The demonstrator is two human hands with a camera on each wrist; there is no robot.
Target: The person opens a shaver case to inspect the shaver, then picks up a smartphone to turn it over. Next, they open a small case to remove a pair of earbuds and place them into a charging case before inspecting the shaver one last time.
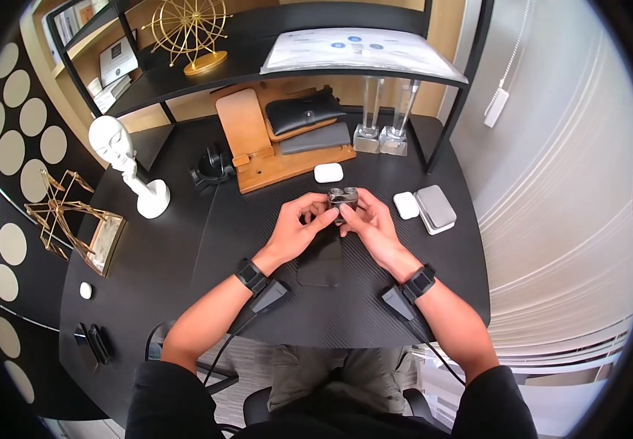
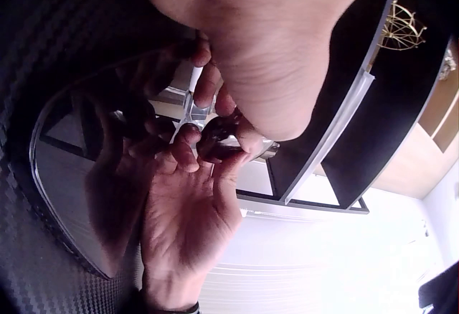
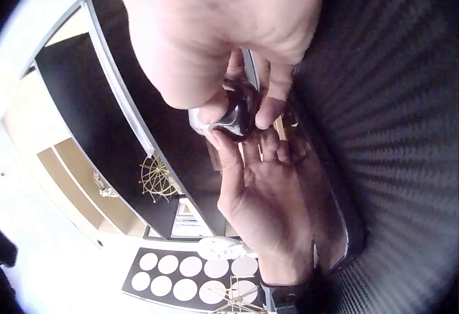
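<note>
A: Quick one, what are the hands doing?
B: Left hand and right hand are both gripping the small dark glossy item, fingers and thumbs curling round it. It's sitting between them, off the desk, near the far end of the black glossy slab
A: What could go wrong?
B: Slipping, I'd say. The surface is looking smooth and the fingertips are doing most of the holding, so uneven thumb pressure could be squirting it out. It could be landing on the slab and scratching either one
A: Anything else?
B: Cables, maybe. The left cable and right cable are trailing from the wrist gear past the desk edge, so a sudden reach could be tugging a wrist
A: Stuff around?
B: A white case is lying just beyond the fingers, with the wooden stand behind it. Another white case and a grey-topped box are sitting off to the right
A: In the way?
B: Nearest white case is limiting forward movement, and the shelf is overhanging farther back, nothing is coming between hands and item
</note>
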